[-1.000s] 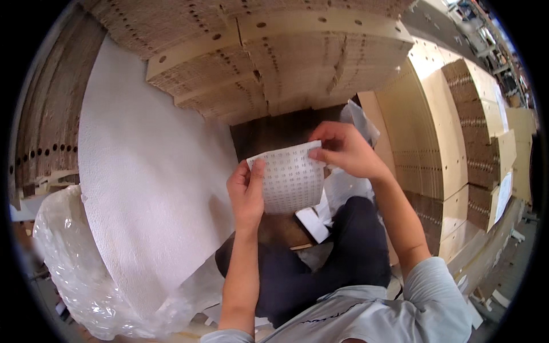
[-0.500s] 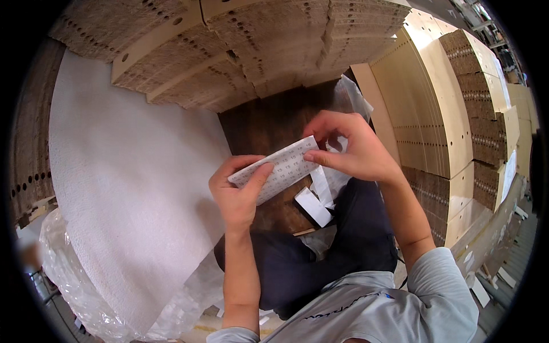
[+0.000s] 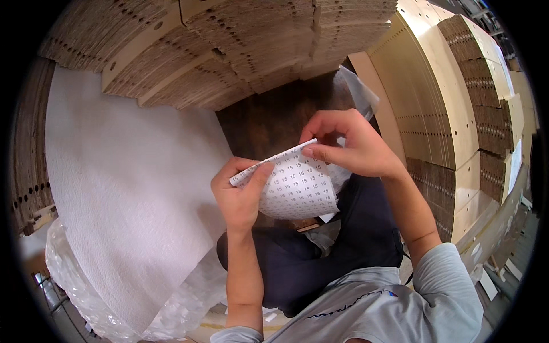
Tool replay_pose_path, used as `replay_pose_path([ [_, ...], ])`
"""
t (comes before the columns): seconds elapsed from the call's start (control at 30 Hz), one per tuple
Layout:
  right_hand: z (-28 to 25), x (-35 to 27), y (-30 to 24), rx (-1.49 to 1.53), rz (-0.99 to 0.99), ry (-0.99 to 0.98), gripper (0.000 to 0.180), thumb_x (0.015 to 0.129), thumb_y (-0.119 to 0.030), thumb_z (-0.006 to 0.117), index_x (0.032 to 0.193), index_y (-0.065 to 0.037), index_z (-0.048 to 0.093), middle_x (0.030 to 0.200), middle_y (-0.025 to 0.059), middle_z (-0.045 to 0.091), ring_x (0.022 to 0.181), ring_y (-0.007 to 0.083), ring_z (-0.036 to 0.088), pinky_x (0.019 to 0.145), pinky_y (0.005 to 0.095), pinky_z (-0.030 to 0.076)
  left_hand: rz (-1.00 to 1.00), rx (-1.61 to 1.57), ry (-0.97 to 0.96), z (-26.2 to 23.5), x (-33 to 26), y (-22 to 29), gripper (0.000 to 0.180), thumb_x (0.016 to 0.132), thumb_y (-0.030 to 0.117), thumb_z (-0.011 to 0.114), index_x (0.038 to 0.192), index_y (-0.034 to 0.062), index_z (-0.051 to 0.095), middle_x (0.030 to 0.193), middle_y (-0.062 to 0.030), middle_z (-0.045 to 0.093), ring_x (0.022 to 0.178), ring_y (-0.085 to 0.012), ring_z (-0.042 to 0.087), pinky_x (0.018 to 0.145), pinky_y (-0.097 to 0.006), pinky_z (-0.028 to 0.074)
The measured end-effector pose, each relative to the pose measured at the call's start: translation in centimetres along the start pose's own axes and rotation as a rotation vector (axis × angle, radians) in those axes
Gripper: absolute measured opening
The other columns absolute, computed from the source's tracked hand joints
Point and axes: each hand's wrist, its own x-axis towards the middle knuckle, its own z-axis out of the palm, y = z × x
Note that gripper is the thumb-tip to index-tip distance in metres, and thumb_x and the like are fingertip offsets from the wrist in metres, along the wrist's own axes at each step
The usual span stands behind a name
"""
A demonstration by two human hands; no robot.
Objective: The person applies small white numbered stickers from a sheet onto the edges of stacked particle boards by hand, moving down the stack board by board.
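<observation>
Printed white sheet sits near the middle of my feed, just toward 5 o'clock, held in the air between both hands. Rows of small dark marks cover it, and it bows so that its lower part curls down from a straight upper edge. At its 9 o'clock end I have the left hand pinching the sheet, thumb flat on the printed face and fingers behind. At its 1 o'clock corner the right hand grips the edge between thumb and fingers.

Below, toward 5 o'clock, I see the wearer's grey shirt and dark trousers. A small white piece peeks out under the sheet's lower edge; I cannot tell what it is. A broad textured white panel fills 9 o'clock, with crumpled clear plastic beside it at 7. Past the hands, toward 12, lies a dark brown surface.

Farther out, I make out brown stacked boards with rows of holes at 12, pale boards at 2, and a dark stack at the 9 o'clock rim.
</observation>
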Motion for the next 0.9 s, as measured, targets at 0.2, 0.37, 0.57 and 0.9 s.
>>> replay_pose_path([
  [0.2,0.1,-0.5,0.4,0.099,0.057,-0.014,0.016,0.091,-0.012,0.074,0.094,0.002,0.067,0.078,0.0044,0.069,0.063,0.0059,0.06,0.058,0.0239,0.047,0.015,-0.032,0.004,0.4,-0.3,0.2,0.015,0.083,0.004,0.082,0.081,-0.0009,0.068,0.072,0.0001,0.065,0.067,-0.0055,0.056,0.062,-0.022,0.044],
  [0.37,0.7,-0.7,1.3,0.011,-0.018,-0.033,0.017,0.092,-0.013,0.074,0.095,0.002,0.067,0.078,0.004,0.069,0.064,0.0052,0.059,0.058,0.023,0.047,0.029,-0.061,-0.019,0.6,-0.7,-0.2,0.013,0.084,0.004,0.082,0.085,-0.0013,0.07,0.076,-0.0017,0.068,0.07,-0.0066,0.059,0.065,-0.022,0.047],
  [0.57,0.2,-0.8,1.4,0.022,-0.03,-0.012,0.017,0.088,-0.016,0.077,0.097,-0.003,0.07,0.084,0.0013,0.07,0.074,0.0061,0.061,0.061,0.0231,0.045,0.012,-0.047,-0.108,1.0,-0.4,0.3,0.015,0.085,0.004,0.079,0.099,-0.0014,0.075,0.088,-0.0053,0.073,0.081,-0.0102,0.066,0.074,-0.023,0.051],
  [0.9,0.7,-0.4,1.8,-0.134,-0.198,0.051,0.015,0.084,-0.012,0.077,0.097,-0.006,0.072,0.088,0.0025,0.072,0.076,0.0123,0.066,0.062,0.0259,0.047,-0.032,-0.063,-0.189,1.5,-0.3,0.4,0.016,0.087,0.002,0.076,0.102,-0.0007,0.076,0.093,-0.0057,0.074,0.084,-0.0101,0.067,0.077,-0.024,0.052],
])
